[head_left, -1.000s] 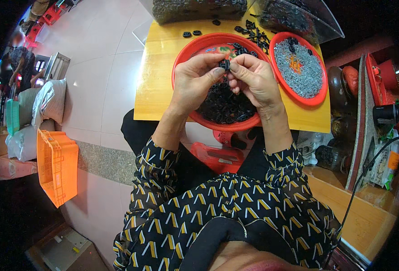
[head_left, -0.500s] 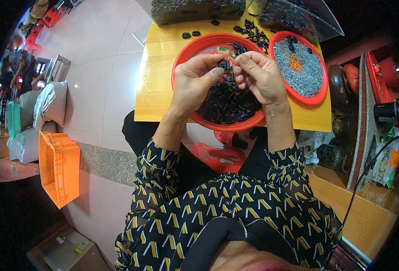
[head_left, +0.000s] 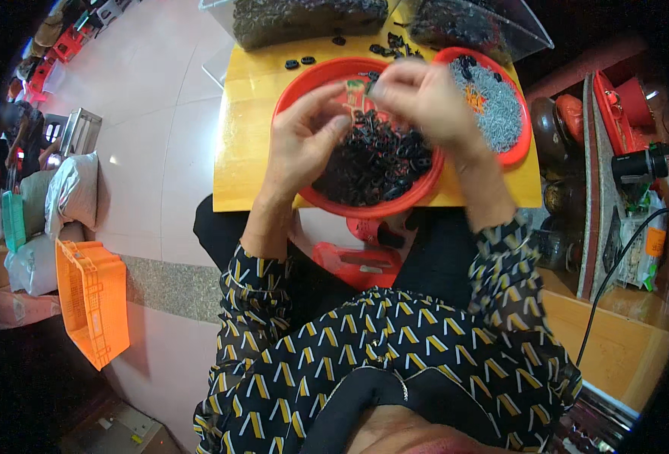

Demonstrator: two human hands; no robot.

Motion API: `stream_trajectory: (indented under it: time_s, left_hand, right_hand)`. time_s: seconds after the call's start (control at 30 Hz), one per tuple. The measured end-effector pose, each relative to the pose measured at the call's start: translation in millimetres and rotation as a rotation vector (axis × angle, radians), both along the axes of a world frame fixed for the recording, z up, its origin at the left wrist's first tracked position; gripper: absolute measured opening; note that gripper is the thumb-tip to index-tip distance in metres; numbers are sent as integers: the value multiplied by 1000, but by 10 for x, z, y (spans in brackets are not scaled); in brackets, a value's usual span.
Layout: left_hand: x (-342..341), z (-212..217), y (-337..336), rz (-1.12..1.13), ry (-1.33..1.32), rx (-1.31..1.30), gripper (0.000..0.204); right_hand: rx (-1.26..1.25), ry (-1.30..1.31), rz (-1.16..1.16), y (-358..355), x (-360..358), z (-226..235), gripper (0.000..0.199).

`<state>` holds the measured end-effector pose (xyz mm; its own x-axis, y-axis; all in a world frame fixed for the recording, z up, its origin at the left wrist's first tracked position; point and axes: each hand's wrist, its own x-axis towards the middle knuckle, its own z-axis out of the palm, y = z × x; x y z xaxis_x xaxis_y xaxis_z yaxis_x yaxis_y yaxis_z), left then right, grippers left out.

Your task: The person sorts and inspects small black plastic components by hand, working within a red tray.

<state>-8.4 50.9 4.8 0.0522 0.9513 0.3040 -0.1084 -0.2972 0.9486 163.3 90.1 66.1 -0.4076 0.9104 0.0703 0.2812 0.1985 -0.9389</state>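
Observation:
My left hand (head_left: 304,140) is over the left side of a round red tray (head_left: 285,98). Its thumb and fingers are curved but apart, with nothing visible between them. Above the tray's right side, my right hand (head_left: 429,102) is smeared by motion. Its fingertips pinch what looks like a small black plastic part (head_left: 370,87), mostly hidden. A heap of small black plastic parts (head_left: 372,163) covers the near half of the tray, whose bottom shows a coloured print. To the right, a smaller red tray (head_left: 525,129) holds many small silvery metal pieces (head_left: 501,113), partly behind my right hand and wrist.
The trays stand on a yellow wooden table (head_left: 243,159). Two clear bins of dark parts, one at far left (head_left: 304,19) and one at far right (head_left: 463,34), line its far edge. Loose black pieces (head_left: 300,62) lie nearby. An orange crate (head_left: 96,303) sits on the floor at left.
My hands were together over a black part; now they are apart. The right hand has moved up and away from the left, whose fingers have parted. The whole view has shifted slightly.

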Motion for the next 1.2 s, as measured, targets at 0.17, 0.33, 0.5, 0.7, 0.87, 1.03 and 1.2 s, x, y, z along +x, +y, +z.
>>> stream_trajectory:
  time_s: [0.17, 0.33, 0.5, 0.7, 0.87, 1.03, 1.2]
  left_hand:
    - [-28, -42, 91, 97, 125, 35, 26]
    - [-193, -112, 91, 277, 380, 98, 22]
    - [-310, -80, 112, 341, 506, 138, 22]
    - [-323, -149, 196, 426, 459, 152, 23]
    - [-312, -189, 246, 418, 481, 155, 23]
    - [-346, -155, 208, 390, 413, 115, 19]
    - [-410, -141, 233, 430, 541, 214, 17]
  right_hand:
    - [171, 30, -287, 680, 368, 872, 16]
    - [423, -533, -17, 829, 564, 396, 15]
    - [557, -987, 272, -14, 592, 94, 53]
    - [439, -951, 271, -219, 518, -187, 51]
    - [512, -862, 261, -63, 320, -424, 41]
    - [571, -566, 134, 44, 217, -347, 32]
    - [677, -702, 81, 186, 300, -413, 30]
